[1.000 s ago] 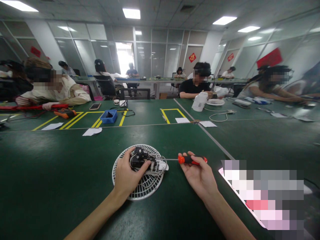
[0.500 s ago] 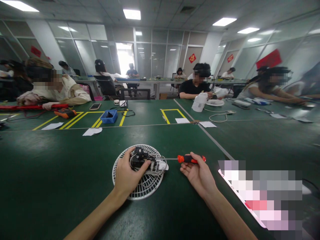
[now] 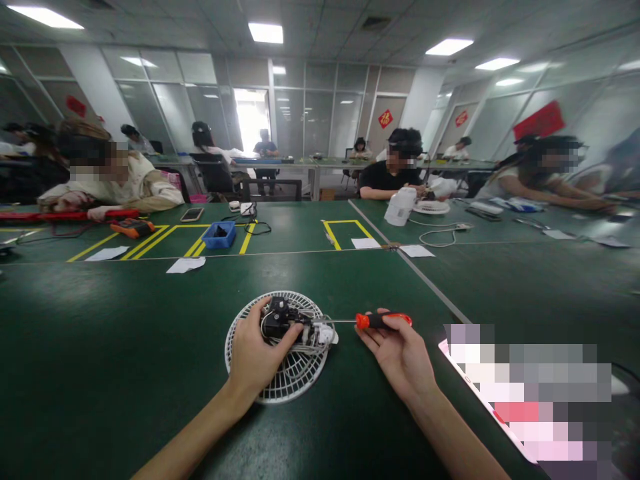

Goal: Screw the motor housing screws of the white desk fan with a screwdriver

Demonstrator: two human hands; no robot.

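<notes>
Re-curled right hand [image 3: 403,363] around screwdriver [image 3: 371,321], gripping it level with fan motor assembly [image 3: 275,324] clamped in left hand [image 3: 254,350], apparently for steadiness.

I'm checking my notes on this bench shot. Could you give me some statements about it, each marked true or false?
1. The right hand holds a red-and-black screwdriver. True.
2. The left hand lies flat on the table. False: it grips the black mechanism.
3. The mechanism is over a round white grille. True.
4. The blue tray is nearer the camera than the grille. False: it is farther away.
5. The screwdriver's shaft points toward the mechanism. True.
</notes>
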